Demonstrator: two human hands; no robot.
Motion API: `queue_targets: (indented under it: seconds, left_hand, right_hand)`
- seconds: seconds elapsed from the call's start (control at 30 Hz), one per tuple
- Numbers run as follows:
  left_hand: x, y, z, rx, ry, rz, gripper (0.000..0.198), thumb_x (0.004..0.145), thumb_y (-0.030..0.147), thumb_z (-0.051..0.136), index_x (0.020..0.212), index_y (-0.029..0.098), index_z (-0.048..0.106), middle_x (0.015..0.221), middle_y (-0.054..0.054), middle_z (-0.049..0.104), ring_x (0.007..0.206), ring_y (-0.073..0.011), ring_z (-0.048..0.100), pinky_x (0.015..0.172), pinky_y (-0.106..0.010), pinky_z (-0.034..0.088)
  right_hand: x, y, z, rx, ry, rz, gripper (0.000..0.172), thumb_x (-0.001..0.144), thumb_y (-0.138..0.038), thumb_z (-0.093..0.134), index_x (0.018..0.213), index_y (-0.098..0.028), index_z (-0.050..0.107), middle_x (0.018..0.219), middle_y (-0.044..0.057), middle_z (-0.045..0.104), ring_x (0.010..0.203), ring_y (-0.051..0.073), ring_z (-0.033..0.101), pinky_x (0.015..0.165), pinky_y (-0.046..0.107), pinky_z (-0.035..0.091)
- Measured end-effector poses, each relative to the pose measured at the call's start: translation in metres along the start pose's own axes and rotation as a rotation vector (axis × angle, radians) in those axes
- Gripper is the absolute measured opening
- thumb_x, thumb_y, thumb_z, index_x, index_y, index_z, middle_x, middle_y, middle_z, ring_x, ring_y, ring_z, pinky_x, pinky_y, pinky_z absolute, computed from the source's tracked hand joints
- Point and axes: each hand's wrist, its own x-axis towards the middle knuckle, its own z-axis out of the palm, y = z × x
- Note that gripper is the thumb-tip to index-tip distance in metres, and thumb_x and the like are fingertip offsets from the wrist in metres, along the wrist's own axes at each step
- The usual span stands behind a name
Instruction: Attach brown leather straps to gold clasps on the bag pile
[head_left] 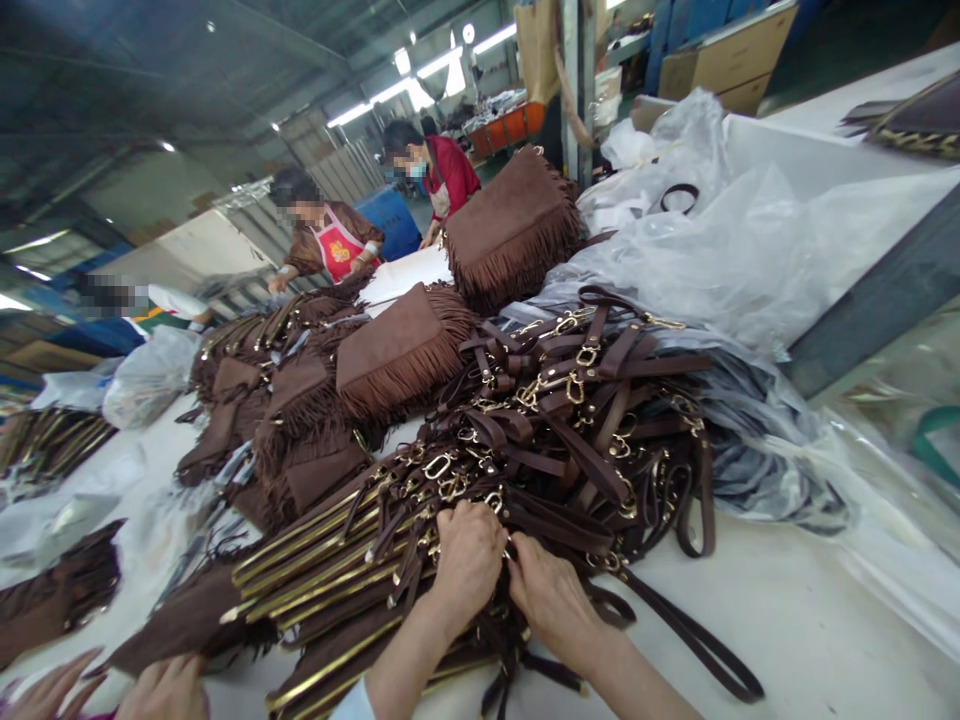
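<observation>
Dark brown leather-look wrist straps (589, 455) w/ gold clips lay in a tangled heap on a white table (735, 595), at & just beyond the wearer's hands. L hand (471, 555) was curled tight, knuckles up; R hand (551, 597) met it from the right, thumb & fingers pinched inward. Btwn them, both seemed to grip a small dark strap end (511, 548) w/ metal on it, mostly hidden, so can't tell exactly which part each held. Under & left of them, gold-zipped pouches (322, 580) overlapped in a row, zips roughly parallel. One long strap loop (701, 630) trailed off to the right.

For such close work it was prob. best to keep both pinches short & near the metal, w/ one hand steadying & the other making fine adjustments. Neighbouring clips could poss. snag, so some slack round the piece would've helped; dragging hardware across the zips might've scratched them.

Beyond: a fringed suede-look bag (397, 345), w/ a larger fringed bag (517, 225) behind, & clear plastic sheeting (757, 245) to the right. Another person's hand (161, 690) showed bottom left; a co-worker in a red apron (337, 245) stood across the table.
</observation>
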Motion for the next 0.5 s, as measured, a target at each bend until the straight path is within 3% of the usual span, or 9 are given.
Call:
queue_targets:
  seconds: [0.1,0.2,0.3,0.5]
  left_hand:
    - [-0.005,-0.003,-0.001,0.023,0.024,0.059,0.033,0.091,0.022,0.029,0.076,0.019,0.058,0.087,-0.003,0.060,0.088,-0.0192,0.047,0.078,-0.036,0.029]
    - [-0.010,-0.006,0.000,0.089,0.076,0.117,0.025,0.087,0.017,0.033,0.081,0.019,0.057,0.091,-0.004,0.059,0.092,-0.0206,0.045,0.079,-0.036,0.030]
    - [-0.011,-0.002,0.003,0.160,0.098,0.088,0.018,0.079,0.014,0.040,0.082,0.017,0.058,0.094,-0.006,0.058,0.094,-0.0233,0.044,0.079,-0.037,0.031]
    - [-0.004,0.013,0.003,0.241,0.099,0.008,0.016,0.073,0.018,0.047,0.079,0.016,0.062,0.096,-0.009,0.057,0.094,-0.0267,0.045,0.077,-0.041,0.031]
  right_hand:
    - [0.001,0.008,0.005,-0.021,0.077,0.043,0.016,0.082,-0.011,0.035,0.091,-0.017,0.047,0.078,0.004,0.063,0.069,0.017,0.062,0.059,0.026,0.041]
    - [-0.001,0.016,0.009,-0.044,0.135,0.139,0.015,0.085,-0.014,0.035,0.092,-0.017,0.048,0.073,0.003,0.064,0.065,0.016,0.063,0.057,0.025,0.041]
    - [-0.001,0.016,0.011,-0.069,0.121,0.191,0.015,0.085,-0.014,0.035,0.092,-0.017,0.048,0.075,0.004,0.065,0.066,0.017,0.063,0.057,0.025,0.041]
    - [0.011,0.006,0.012,-0.135,0.097,0.161,0.014,0.083,-0.008,0.036,0.087,-0.018,0.045,0.077,0.005,0.063,0.069,0.018,0.063,0.057,0.025,0.042]
